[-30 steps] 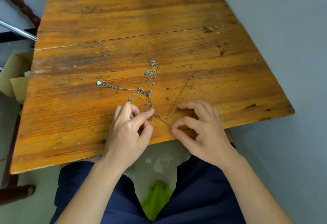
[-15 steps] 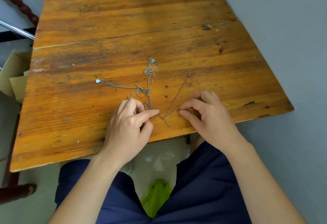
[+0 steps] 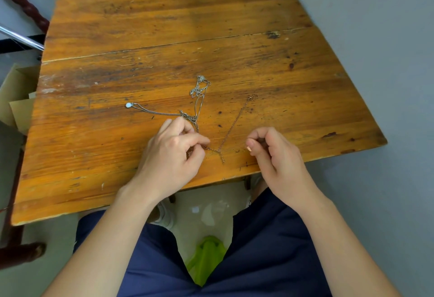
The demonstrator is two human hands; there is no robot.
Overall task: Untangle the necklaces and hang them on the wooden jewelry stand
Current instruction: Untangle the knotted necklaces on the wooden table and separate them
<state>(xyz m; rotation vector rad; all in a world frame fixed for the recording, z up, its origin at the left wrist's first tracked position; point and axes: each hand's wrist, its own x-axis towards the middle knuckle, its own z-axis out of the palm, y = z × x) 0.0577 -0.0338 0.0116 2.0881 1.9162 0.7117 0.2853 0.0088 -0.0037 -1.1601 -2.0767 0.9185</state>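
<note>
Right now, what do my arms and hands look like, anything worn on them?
Both forearms are bare up to the frame edge, no sleeves showing. The left hand and right hand carry no rings, watch, bracelets or gloves that I can see. Below them, dark navy clothing covers the lap.

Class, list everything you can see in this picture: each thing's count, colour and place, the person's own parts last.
table: one, orange-brown wood, fills the view
tangled necklaces: count unclear, silver plus one copper strand, table's near half
pendant: one, pale, tangle's left end
cardboard box: one, tan, left of table
green object: one, bright green, floor below table's near edge
navy garment: one, dark blue, bottom of view
left hand: one, bare, pinching the tangled necklaces
right hand: one, bare, curled, holding nothing visible, right of the copper strand
</note>
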